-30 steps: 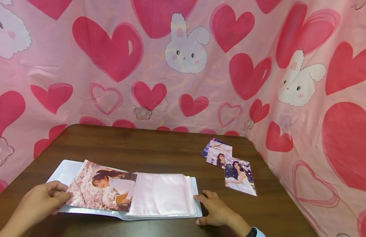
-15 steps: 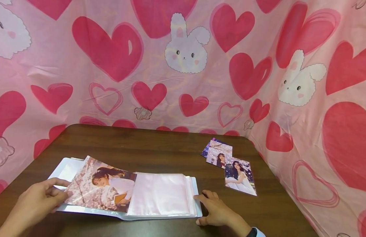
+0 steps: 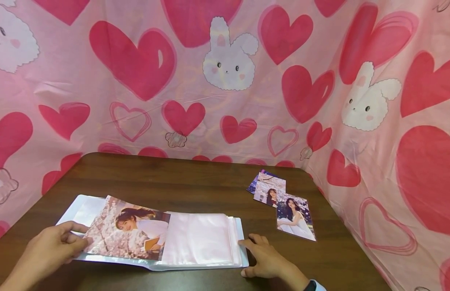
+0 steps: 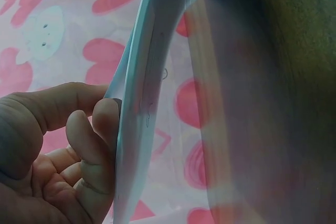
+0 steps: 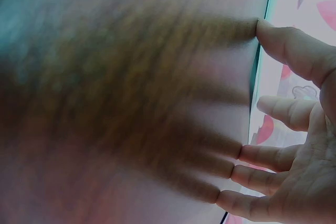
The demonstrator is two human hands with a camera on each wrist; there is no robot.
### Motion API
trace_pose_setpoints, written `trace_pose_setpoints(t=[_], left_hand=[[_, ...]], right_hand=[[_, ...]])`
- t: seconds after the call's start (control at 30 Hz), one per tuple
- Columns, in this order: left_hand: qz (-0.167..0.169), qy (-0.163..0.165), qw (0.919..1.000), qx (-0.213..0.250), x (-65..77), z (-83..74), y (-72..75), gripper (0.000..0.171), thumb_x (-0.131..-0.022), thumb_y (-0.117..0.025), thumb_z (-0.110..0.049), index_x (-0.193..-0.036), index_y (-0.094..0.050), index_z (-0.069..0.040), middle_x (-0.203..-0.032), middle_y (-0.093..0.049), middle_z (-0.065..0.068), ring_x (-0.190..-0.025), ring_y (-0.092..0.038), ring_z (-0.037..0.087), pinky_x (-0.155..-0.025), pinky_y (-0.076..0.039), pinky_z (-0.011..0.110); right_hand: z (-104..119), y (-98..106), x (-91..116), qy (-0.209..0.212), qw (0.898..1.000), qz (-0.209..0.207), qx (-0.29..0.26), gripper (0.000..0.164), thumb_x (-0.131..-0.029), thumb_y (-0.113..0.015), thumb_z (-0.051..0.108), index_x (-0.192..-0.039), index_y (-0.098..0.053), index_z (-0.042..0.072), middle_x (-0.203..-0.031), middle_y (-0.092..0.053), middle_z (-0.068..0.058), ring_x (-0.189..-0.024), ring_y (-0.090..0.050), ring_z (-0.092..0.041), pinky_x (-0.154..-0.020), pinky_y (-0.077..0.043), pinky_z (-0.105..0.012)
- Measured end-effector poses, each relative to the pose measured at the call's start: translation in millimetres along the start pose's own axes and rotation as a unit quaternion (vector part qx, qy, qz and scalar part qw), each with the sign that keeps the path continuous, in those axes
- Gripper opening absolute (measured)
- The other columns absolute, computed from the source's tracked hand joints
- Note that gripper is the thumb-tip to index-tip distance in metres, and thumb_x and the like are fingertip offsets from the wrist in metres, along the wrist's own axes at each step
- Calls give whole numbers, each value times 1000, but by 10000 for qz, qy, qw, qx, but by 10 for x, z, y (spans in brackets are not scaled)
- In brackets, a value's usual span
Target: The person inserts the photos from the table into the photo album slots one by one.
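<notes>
A photo album lies open in front of me, its clear plastic sleeves stacked on the right half. Over its left half is a photo of a person among pink blossoms. My left hand pinches this photo at its left edge between thumb and fingers, and the photo's upper left corner tilts up. In the left wrist view, the left hand shows at the thin edges of the photo and album. My right hand rests on the table with straight fingers, its fingertips right at the album's right edge.
Several photos lie overlapping at the back right of the brown wooden table; the nearest is a photo of a person in white. A pink curtain with hearts and rabbits hangs behind the table and along its right side.
My left hand and the photo shifted slightly left, the photo's corner rising, then came back to the right and lower. The right hand and the album's right half stayed still.
</notes>
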State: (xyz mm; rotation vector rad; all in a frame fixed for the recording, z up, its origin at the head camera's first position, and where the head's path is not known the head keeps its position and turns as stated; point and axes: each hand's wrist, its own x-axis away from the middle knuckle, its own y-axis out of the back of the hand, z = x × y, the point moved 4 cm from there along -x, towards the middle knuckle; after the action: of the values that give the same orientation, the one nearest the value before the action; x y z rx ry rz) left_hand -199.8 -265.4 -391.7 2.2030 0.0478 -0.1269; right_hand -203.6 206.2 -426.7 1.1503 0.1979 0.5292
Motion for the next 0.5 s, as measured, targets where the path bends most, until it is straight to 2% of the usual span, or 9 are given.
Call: trace_pose_setpoints(t=[0.27, 0.5], left_hand=[[-74, -298, 9993, -233, -20, -95, -53, 37, -80, -71, -20, -107, -63, 5, -55, -49, -6, -46, -41, 7, -51, -30, 29], [359, -111, 9992, -159, -116, -163, -176, 38, -78, -73, -19, -104, -63, 7, -56, -53, -5, -46, -46, 12, -47, -34, 28]], right_hand=[[-5, -11, 0, -24, 10000, 14, 32, 70, -72, -78, 37, -130, -50, 11, -131, -38, -26, -116, -36, -44, -83, -39, -60], [-10, -9, 0, -21, 10000, -11, 60, 69, -71, -78, 37, -129, -50, 12, -130, -39, -26, -116, -37, -43, -83, -39, -59]])
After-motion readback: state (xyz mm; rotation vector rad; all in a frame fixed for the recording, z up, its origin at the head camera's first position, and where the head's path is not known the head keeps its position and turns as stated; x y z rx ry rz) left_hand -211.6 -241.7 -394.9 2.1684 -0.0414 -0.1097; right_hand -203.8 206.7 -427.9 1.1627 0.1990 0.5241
